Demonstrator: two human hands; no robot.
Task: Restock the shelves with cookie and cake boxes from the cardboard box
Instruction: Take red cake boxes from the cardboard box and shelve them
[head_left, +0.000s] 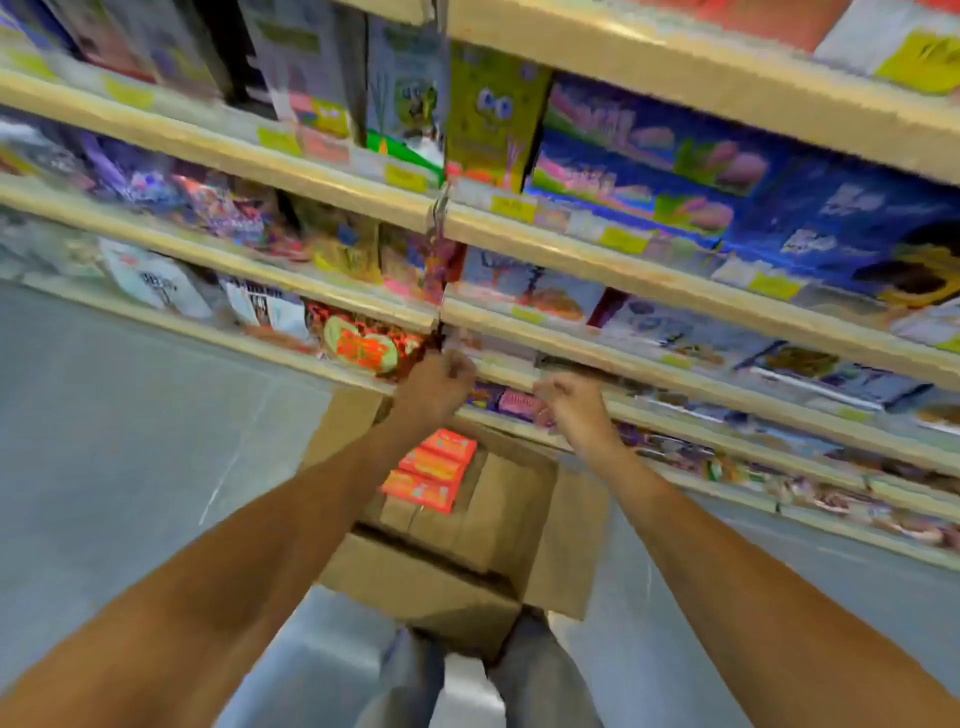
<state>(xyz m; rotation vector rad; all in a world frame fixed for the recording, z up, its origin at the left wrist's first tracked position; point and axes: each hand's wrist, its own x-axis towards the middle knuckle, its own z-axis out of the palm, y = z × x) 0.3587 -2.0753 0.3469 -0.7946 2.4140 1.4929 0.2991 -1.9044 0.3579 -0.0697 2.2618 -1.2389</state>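
Cookie boxes (431, 470) below left hand (440, 387) and right hand (571, 408) are judged light, stiff, grippable by narrow sides. Grip cannot be told.

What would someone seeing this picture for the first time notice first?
Two bare arms, the left forearm and right forearm, reach from the bottom corners toward the shelves at mid-frame. Below them an open cardboard box sits on the floor, with orange-red packs showing inside. Higher up, a bright yellow box stands out among the crowded, colourful stock.
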